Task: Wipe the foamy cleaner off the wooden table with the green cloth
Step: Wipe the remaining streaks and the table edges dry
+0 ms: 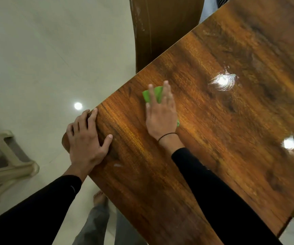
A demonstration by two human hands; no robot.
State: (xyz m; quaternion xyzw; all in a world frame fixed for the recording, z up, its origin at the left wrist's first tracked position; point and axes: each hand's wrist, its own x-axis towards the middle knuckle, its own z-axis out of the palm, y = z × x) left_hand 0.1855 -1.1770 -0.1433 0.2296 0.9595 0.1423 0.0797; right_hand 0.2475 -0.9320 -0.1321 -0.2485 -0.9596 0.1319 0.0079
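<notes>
Right hand (pixel 161 115): fingers (pixel 167 91) straight and slightly spread, pressed flat on the green cloth (pixel 156 94), which lies on the wooden worktop (pixel 213 129) near its far-left edge; most of the cloth is hidden beneath the palm, one green corner showing by the wrist. Thin black band (pixel 167 136) around the right wrist; black sleeve (pixel 213 191) behind it. Left hand (pixel 86 138): fingers curled over the worktop's corner edge, thumb lying on the top surface, gripping that corner. Foamy cleaner: a whitish smeared patch (pixel 223 81) farther along the worktop, well apart from the cloth, under a bright glare. Brown chair back (pixel 160 29) beyond the worktop's far edge. Beige plastic stool (pixel 6 165) on the pale tiled floor (pixel 54 50) at left. A bare foot (pixel 99 198) on the floor below the worktop's edge.
</notes>
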